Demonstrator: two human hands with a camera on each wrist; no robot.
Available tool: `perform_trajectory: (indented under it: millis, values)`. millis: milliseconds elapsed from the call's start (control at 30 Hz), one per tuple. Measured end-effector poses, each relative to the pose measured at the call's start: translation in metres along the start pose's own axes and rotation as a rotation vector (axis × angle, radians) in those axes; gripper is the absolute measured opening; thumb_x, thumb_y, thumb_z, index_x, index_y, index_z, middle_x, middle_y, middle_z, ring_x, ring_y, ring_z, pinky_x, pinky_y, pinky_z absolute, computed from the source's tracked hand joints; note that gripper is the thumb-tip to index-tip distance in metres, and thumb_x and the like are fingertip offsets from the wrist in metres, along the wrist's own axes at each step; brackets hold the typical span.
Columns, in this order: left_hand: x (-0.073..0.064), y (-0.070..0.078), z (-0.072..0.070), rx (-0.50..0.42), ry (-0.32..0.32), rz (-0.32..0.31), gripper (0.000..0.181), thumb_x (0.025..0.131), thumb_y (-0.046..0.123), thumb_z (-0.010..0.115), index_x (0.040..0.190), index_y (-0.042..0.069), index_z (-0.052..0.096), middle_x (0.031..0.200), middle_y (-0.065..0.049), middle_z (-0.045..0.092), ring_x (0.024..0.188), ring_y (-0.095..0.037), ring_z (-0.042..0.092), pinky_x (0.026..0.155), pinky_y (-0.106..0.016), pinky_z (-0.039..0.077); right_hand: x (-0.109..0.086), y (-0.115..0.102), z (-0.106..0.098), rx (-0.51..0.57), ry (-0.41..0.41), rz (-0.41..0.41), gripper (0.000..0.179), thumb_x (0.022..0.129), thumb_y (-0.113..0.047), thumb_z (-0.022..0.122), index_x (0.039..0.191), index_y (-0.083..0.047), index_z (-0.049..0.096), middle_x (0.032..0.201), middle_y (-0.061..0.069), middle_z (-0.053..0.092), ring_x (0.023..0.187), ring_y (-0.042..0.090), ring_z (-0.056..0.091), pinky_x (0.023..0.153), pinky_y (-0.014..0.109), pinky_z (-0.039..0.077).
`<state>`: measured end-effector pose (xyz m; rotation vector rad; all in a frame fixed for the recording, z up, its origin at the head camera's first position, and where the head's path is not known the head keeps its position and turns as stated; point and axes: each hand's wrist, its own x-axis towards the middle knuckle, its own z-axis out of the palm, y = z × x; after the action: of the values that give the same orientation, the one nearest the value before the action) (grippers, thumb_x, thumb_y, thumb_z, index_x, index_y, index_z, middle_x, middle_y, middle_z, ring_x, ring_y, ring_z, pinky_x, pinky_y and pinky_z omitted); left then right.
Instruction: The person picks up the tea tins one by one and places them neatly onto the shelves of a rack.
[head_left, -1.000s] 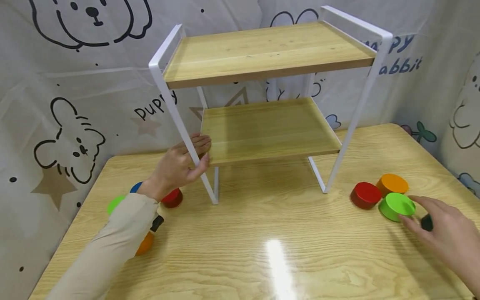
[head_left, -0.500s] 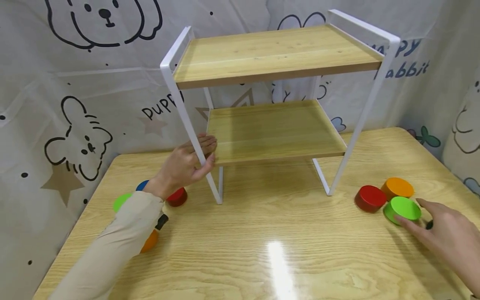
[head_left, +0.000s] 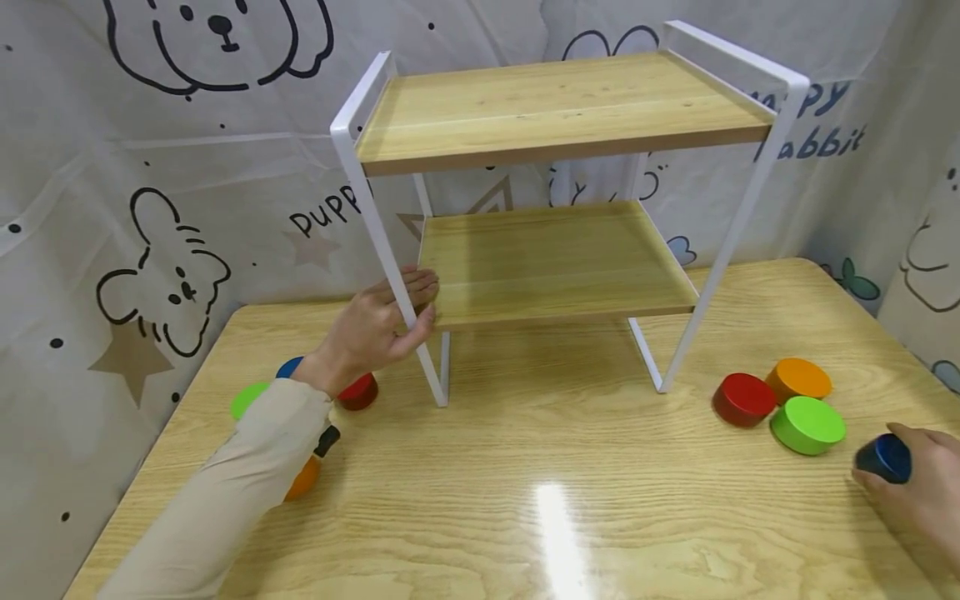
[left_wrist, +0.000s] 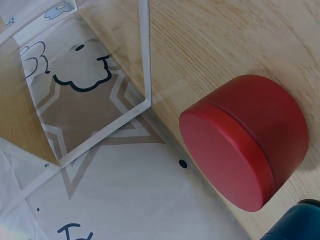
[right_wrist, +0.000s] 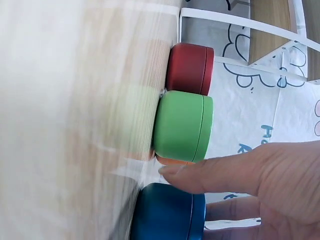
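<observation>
Right hand (head_left: 918,492) withdrawn from green disc (head_left: 807,423); grip now curled round blue disc (head_left: 885,457) at right desk (head_left: 570,500) edge. Left hand (head_left: 371,332) grips shelf rack (head_left: 555,200) front-left leg. Step judged: pickup. Next calls for lift toward rack, clearing neighbouring discs.

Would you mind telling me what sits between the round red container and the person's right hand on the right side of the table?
In the head view, the round green container sits between the red container and the right hand, which grips a dark blue container.

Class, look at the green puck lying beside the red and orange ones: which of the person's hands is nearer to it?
Right. The right hand grips a blue puck just beside the green puck; the left hand holds the rack's white leg, far across the table.
</observation>
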<state>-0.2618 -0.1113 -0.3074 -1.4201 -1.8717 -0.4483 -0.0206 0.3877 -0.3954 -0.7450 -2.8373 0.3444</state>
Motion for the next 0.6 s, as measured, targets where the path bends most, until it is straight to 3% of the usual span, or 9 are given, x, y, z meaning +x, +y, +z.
perform_trajectory:
  millis: [233,467,600]
  values:
    - [0.001,0.001,0.0,-0.003,-0.012,-0.013,0.054,0.103,0.027,0.033,0.097,-0.01,0.072,0.1,-0.024,0.071,0.098,-0.036,0.068,0.095,-0.045,0.052,0.001,0.004,0.002,0.033,0.018,-0.005,0.063,0.076,0.01,0.066,0.13,0.016,0.033,0.123,0.046,0.028,0.112,0.06,0.03,0.095,0.071,0.032]
    - [0.0,0.003,-0.001,-0.01,-0.024,-0.039,0.053,0.102,0.028,0.033,0.098,-0.009,0.071,0.102,-0.023,0.07,0.099,-0.036,0.068,0.097,-0.044,0.051,-0.001,0.009,0.002,0.083,-0.006,0.04,0.069,0.082,0.008,0.062,0.138,0.011,0.022,0.13,0.046,0.027,0.115,0.063,0.029,0.096,0.073,0.031]
    - [0.0,0.003,-0.002,-0.006,-0.032,-0.035,0.053,0.103,0.028,0.032,0.099,-0.008,0.071,0.103,-0.023,0.071,0.1,-0.035,0.068,0.097,-0.044,0.051,-0.003,0.011,0.003,0.109,0.018,0.008,0.062,0.081,0.01,0.062,0.13,0.014,0.024,0.123,0.046,0.026,0.112,0.063,0.029,0.092,0.074,0.032]
